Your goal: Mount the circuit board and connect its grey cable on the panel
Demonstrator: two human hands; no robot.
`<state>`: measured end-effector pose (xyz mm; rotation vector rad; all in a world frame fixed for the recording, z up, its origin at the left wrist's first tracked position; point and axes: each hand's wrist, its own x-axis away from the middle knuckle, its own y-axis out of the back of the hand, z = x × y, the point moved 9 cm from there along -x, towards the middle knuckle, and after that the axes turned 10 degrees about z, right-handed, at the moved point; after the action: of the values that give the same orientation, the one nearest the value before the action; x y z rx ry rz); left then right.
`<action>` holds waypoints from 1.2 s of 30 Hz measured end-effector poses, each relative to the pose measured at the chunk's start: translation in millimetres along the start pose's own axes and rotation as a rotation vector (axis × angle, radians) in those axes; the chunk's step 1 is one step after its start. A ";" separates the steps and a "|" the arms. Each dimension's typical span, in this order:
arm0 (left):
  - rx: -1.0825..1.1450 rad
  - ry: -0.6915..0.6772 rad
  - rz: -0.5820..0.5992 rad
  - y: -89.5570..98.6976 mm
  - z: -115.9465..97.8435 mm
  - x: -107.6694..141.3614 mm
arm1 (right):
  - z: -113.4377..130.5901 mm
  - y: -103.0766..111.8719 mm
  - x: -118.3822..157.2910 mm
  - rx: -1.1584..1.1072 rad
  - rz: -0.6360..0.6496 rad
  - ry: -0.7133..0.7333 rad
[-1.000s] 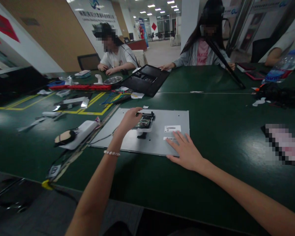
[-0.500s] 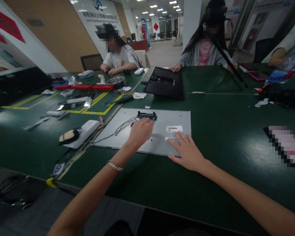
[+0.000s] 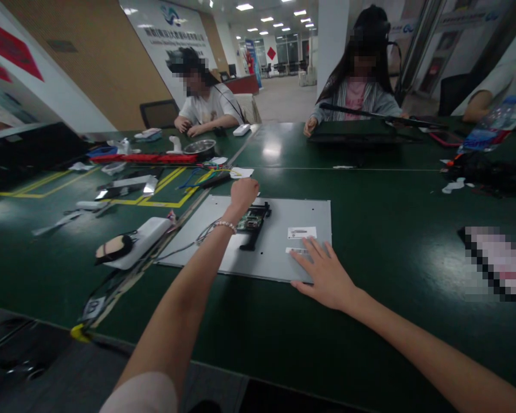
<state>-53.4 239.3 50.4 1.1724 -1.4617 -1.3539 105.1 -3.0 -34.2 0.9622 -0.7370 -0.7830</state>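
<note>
A flat grey metal panel (image 3: 279,261) lies on the green table before me. On it sits a black bracket with a green circuit board (image 3: 253,222), and thin grey cables (image 3: 204,234) run off to its left. My left hand (image 3: 244,194) is closed above the panel's far edge, just beyond the bracket; what its fingers hold, if anything, is hidden. My right hand (image 3: 327,274) lies with fingers spread on the panel's near right corner, beside a white label (image 3: 301,232).
Left of the panel are a white power strip (image 3: 148,240) with a round beige-and-black object, and a red strip (image 3: 155,158). A phone (image 3: 499,261) lies at the right. Across the table, a person holds a dark panel (image 3: 356,141); another person sits further left.
My left hand has moved away from me, off the bracket, uncovering the circuit board. My right hand stays on the panel. The person across has shifted the dark panel to the right and tilted it flatter.
</note>
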 end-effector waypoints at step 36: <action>0.356 0.530 -0.168 -43.7 232.7 99.9 | -78.7 28.3 -1.0 -0.726 -0.200 -0.228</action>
<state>-297.5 199.9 -19.4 1.7572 -1.2564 -0.8028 176.1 41.0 -39.1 0.2908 -0.4874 -1.2386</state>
